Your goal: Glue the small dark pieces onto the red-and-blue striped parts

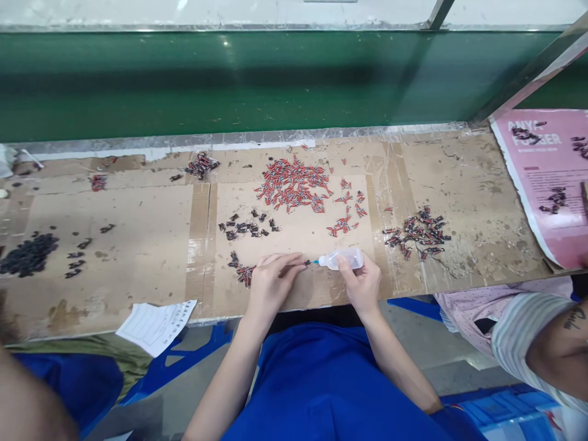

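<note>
My left hand (274,282) pinches a small dark piece (307,263) between thumb and fingertips, just above the cardboard. A clear squeeze bottle (344,258) lies sideways in my right hand (362,282), its thin blue nozzle pointing left at the small piece. Behind my hands is a large pile of red and dark parts (294,184). Several small black pieces (248,229) are spread to the left of that pile, and a few red parts (342,226) to its right. Beside my left hand sits a cluster of red and black parts (241,272).
The cardboard-covered table (119,226) holds a black heap (30,254) at left and a dark red pile (418,233) at right. Pink printed paper (546,177) covers the right end. A white sheet (156,324) overhangs the front edge. People sit on both sides.
</note>
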{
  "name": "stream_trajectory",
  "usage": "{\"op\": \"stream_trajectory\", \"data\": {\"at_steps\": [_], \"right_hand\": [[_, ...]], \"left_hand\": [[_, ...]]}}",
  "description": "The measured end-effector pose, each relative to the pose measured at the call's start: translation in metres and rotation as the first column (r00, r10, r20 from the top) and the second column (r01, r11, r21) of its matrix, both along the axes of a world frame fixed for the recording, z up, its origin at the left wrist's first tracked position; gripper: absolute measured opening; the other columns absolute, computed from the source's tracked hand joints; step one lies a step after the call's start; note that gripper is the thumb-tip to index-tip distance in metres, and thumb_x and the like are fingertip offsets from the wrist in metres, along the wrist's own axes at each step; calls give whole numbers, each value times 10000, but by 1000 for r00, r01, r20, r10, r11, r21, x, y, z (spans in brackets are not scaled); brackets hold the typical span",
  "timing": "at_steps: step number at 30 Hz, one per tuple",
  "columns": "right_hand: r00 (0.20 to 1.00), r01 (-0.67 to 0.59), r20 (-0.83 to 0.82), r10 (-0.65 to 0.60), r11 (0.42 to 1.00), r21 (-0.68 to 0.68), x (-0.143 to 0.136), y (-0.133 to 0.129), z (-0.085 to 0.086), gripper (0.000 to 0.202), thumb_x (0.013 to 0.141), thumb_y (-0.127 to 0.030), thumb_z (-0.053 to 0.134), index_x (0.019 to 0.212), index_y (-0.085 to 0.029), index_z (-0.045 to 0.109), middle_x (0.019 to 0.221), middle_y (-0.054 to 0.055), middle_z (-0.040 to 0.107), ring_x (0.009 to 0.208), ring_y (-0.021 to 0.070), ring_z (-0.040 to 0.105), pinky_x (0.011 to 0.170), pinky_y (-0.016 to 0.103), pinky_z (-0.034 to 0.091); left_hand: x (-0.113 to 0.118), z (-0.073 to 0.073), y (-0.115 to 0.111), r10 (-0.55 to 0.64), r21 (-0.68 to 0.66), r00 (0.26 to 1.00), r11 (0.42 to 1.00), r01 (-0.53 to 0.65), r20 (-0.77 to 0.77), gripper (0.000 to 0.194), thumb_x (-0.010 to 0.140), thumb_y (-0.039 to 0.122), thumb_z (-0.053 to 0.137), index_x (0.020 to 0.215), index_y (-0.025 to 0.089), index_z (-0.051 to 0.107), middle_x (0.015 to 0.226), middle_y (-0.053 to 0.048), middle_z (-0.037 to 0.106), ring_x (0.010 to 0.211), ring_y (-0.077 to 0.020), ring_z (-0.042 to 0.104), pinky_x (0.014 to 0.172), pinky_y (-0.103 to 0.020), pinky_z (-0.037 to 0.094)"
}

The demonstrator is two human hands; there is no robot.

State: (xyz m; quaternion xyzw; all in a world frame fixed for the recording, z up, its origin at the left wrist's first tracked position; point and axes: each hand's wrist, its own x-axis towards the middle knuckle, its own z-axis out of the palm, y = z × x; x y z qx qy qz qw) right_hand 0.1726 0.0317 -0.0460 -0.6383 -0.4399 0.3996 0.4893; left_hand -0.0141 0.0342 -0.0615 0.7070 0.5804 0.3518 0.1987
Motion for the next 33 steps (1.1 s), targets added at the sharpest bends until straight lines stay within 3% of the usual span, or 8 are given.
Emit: {"op": "stream_trajectory", "data": {"at_steps": [7, 14, 20, 23, 25, 29, 33], "right_hand": [[999, -35, -14, 35, 999, -5, -1, 1, -1, 228, 750, -403, 686, 684, -187, 659, 576, -3, 633, 525, 141, 542, 506, 250, 443], [997, 25, -79, -21, 999, 43, 0, -1, -4, 199, 763, -378, 692, 699, -191, 672, 622, 9, 679, 571, 165, 612, 540, 273, 492], [967, 59, -253, -15, 984, 169, 8, -1, -10, 277, 721, -361, 754, 908, -235, 593, 844, 50, 772, 764, 249, 746, 683, 368, 587], [980, -54, -168, 103, 961, 272, 2, 2, -10, 365, 715, -285, 778, 913, -269, 472, 977, 68, 786, 1011, 272, 737, 927, 461, 555], [985, -144, -45, 164, 946, 290, -5, 5, -11, 356, 740, -254, 760, 941, -268, 466, 1063, 89, 775, 1092, 264, 713, 1008, 483, 513], [952, -270, 198, 235, 947, 173, -12, 8, -11, 296, 768, -283, 756, 1011, -246, 591, 1093, 97, 758, 1036, 254, 726, 924, 422, 564], [918, -330, 292, 270, 927, 181, 7, 9, -5, 496, 688, -396, 846, 1120, -238, 660, 1095, 89, 744, 1031, 258, 699, 906, 409, 564]], "left_hand": [[0, 0, 1, 13, -17, 1000, 1000, -13, -2, 97, 827, 243, 726, 921, 244, 748, 801, -18, 792, 792, -214, 756, 799, -362, 581], [0, 0, 0, -2, -33, 1000, 999, 3, 21, 114, 832, 234, 718, 943, 239, 743, 822, -16, 785, 802, -202, 733, 803, -359, 575], [2, 2, 1, -56, -72, 998, 996, 55, -11, 100, 880, 250, 650, 898, 245, 748, 883, -43, 731, 889, -212, 646, 819, -360, 544], [4, 4, 2, -42, -94, 998, 995, 37, -44, 130, 896, 255, 615, 876, 247, 743, 943, -57, 709, 949, -227, 613, 860, -375, 528], [3, 4, 1, -60, -110, 998, 992, 56, -33, 151, 910, 256, 584, 859, 241, 725, 941, -55, 714, 956, -228, 615, 876, -381, 526], [-6, 6, -3, -29, -140, 999, 990, 34, 40, 177, 930, 285, 532, 869, 228, 689, 891, -41, 736, 910, -214, 662, 844, -365, 551], [-18, 16, -11, 64, -130, 993, 990, -50, 104, 173, 920, 322, 553, 898, 223, 693, 890, -35, 751, 848, -196, 699, 809, -345, 573]]}}
